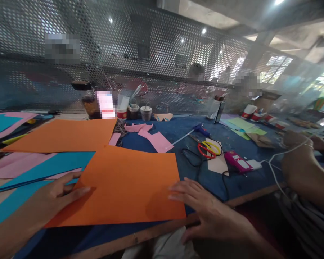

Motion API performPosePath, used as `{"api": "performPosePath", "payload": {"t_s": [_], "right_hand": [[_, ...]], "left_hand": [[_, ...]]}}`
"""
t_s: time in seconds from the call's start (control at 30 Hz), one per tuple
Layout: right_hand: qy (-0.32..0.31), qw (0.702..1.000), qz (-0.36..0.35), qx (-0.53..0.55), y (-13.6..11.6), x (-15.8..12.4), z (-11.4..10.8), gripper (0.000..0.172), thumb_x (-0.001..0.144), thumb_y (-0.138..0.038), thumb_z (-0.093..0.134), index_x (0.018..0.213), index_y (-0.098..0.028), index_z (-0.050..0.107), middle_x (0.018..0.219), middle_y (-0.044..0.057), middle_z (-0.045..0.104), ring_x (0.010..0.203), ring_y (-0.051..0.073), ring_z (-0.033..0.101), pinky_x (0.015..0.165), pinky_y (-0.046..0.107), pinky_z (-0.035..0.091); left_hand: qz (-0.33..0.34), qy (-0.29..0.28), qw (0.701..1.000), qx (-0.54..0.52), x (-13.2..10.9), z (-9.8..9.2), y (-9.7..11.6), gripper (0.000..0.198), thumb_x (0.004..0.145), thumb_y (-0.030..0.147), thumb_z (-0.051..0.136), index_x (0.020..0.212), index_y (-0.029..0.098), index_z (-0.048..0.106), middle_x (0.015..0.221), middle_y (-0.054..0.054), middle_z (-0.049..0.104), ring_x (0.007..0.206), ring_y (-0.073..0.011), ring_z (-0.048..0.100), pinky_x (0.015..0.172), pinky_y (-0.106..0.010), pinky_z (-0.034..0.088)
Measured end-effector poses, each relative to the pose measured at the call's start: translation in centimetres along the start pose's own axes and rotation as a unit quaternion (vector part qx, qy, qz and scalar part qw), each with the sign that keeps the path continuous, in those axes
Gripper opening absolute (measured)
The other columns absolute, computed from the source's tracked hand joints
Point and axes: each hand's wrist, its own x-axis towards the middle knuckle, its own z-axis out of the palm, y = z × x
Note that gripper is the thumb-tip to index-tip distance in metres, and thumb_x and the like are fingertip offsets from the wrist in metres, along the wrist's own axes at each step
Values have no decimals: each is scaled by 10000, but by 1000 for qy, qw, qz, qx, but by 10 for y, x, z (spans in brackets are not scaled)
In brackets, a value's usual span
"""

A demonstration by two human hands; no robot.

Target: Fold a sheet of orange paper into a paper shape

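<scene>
A sheet of orange paper (129, 183) lies in front of me on the blue-covered table. My left hand (66, 190) grips its left edge, thumb on top and fingers at the edge, partly hidden. At the right edge, my right hand (198, 199) is open with fingers stretched out over the paper; whether they press on it I cannot tell. Another orange sheet (62, 135) lies behind to the left. Under and beside my left hand are blue paper pieces (56, 165) and pink paper (18, 163).
Pink scraps (158, 141), a blue glue gun (202, 130), scissors (210, 148) with red and yellow handles and a magenta power strip (236, 162) with cables lie rightward. Cups (145, 113) and a lit phone (106, 104) stand along the mesh screen. Another person's arm (302, 165) rests at right.
</scene>
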Motion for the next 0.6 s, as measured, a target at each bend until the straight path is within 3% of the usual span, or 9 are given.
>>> {"api": "performPosePath", "payload": {"t_s": [0.07, 0.17, 0.3, 0.37, 0.43, 0.47, 0.53, 0.6], "right_hand": [[-13, 1000, -4, -12, -6, -4, 7, 716, 885, -368, 853, 1512, -289, 516, 1560, 88, 576, 1514, 269, 461, 1324, 508, 272], [8, 1000, -11, -21, -7, -6, 17, 476, 951, -229, 771, 1395, -262, 603, 1511, 74, 616, 1475, 229, 503, 1289, 446, 342], [55, 998, -20, 15, 0, -6, 24, 225, 992, -284, 735, 1209, -252, 682, 1320, 50, 730, 1305, 206, 638, 1154, 389, 473], [76, 996, -11, 35, 1, -3, 24, 93, 1038, -269, 671, 1127, -256, 693, 1174, 22, 776, 1184, 182, 695, 1082, 363, 501], [75, 996, -2, 39, 1, 0, 21, 139, 1034, -320, 683, 1160, -263, 686, 1190, 24, 773, 1175, 183, 693, 1066, 359, 496], [62, 997, -2, 37, -1, 2, 19, 257, 1001, -385, 728, 1223, -268, 673, 1274, 37, 749, 1232, 198, 666, 1091, 369, 480], [25, 999, -14, 30, -4, 4, 17, 517, 916, -488, 807, 1351, -278, 622, 1457, 59, 658, 1368, 228, 579, 1163, 393, 427], [2, 999, -21, 26, -7, 6, 18, 554, 924, -459, 808, 1401, -277, 591, 1509, 58, 621, 1411, 229, 537, 1192, 399, 394]], "left_hand": [[-60, -42, 995, -63, 3, -3, -5, 523, 857, 583, 663, 1208, 196, 685, 911, 95, 828, 949, -305, 813, 749, -381, 663], [-110, -75, 986, -97, 7, -5, -12, 609, 827, 576, 736, 1304, 207, 652, 912, 97, 832, 997, -322, 798, 781, -391, 659], [-125, -100, 978, -134, 5, -2, -10, 735, 836, 534, 787, 1456, 234, 530, 987, 89, 842, 1028, -323, 788, 793, -372, 660], [-117, -85, 980, -135, 2, -1, -4, 765, 851, 558, 772, 1487, 231, 500, 971, 84, 841, 992, -325, 797, 741, -364, 666], [-116, -50, 985, -117, 1, -2, 2, 725, 900, 611, 699, 1490, 234, 508, 927, 95, 833, 974, -315, 801, 711, -356, 664], [-116, -40, 986, -115, 1, -3, 3, 699, 924, 632, 660, 1485, 240, 518, 942, 98, 831, 984, -307, 800, 726, -361, 665], [-104, -56, 983, -144, 3, -6, 1, 692, 919, 644, 677, 1471, 251, 540, 1141, 71, 822, 1082, -304, 780, 830, -387, 662], [-81, -79, 977, -180, 7, -9, -5, 814, 792, 692, 803, 1447, 264, 579, 1433, 1, 711, 1171, -342, 752, 890, -419, 664]]}}
